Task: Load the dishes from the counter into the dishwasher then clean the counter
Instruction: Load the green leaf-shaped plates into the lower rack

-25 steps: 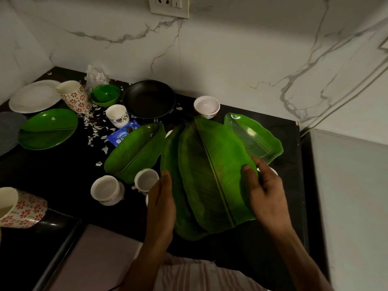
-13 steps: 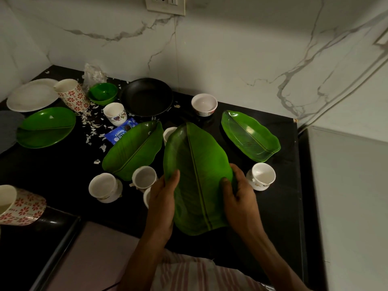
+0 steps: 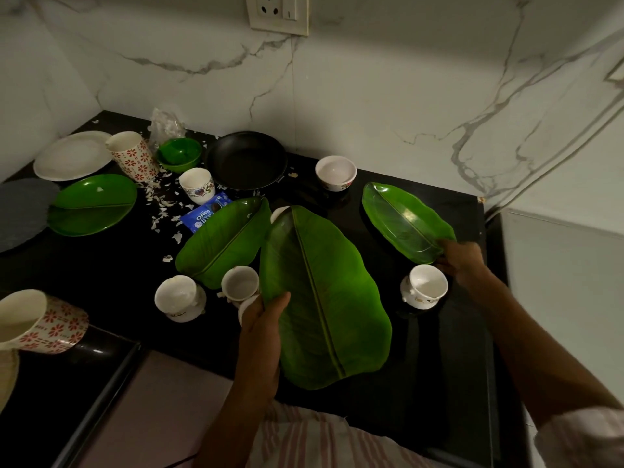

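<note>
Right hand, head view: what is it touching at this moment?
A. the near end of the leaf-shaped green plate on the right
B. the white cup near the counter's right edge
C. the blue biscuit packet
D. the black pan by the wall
A: the right hand has its fingers on the near end of the leaf-shaped green plate, just beyond the white cup.

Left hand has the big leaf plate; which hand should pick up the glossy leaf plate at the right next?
The right hand, likely. It already touches the near end of the glossy leaf plate, beside the white cup, while the left hand grips the big leaf plate.
</note>
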A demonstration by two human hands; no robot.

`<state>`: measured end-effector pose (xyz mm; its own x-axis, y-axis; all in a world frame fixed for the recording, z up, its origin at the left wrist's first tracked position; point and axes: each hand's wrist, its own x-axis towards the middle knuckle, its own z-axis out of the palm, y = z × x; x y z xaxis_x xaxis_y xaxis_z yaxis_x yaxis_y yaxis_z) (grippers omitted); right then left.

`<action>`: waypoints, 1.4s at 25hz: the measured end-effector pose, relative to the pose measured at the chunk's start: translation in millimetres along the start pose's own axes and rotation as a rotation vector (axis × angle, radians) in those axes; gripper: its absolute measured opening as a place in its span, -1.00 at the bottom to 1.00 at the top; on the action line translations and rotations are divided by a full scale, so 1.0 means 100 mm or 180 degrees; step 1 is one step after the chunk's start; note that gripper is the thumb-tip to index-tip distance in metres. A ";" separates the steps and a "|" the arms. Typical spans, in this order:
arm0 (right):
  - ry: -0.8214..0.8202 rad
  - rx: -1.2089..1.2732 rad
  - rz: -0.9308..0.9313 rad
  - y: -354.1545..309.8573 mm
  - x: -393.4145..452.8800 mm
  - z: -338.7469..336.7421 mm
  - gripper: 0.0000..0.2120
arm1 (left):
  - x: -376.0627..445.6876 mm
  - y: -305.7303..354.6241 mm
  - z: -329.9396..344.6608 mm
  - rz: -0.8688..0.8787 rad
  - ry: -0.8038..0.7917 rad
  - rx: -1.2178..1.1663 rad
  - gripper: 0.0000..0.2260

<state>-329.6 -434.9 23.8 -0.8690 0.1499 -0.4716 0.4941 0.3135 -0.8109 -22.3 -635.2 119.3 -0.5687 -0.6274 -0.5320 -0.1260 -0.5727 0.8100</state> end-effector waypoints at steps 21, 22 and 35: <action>-0.0802 0.0837 -0.1263 -0.23 -1.64 -0.44 -0.84 | 0.11 0.01 0.15 0.0245 -0.0035 -0.0008 -0.85; -0.0935 0.0816 -0.1314 -0.19 -1.79 -0.42 -0.83 | 0.11 0.01 0.16 0.0289 -0.0032 0.0024 -0.84; -0.1232 0.0499 -0.1161 0.09 -2.24 -0.18 -0.76 | 0.09 0.00 0.22 0.0479 -0.0174 0.0153 -0.79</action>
<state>-130.4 -448.9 128.1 -0.9261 -0.3070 -0.2195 0.1866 0.1329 -0.9734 -45.0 -628.9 119.8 -0.6272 -0.6737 -0.3907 -0.0741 -0.4478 0.8911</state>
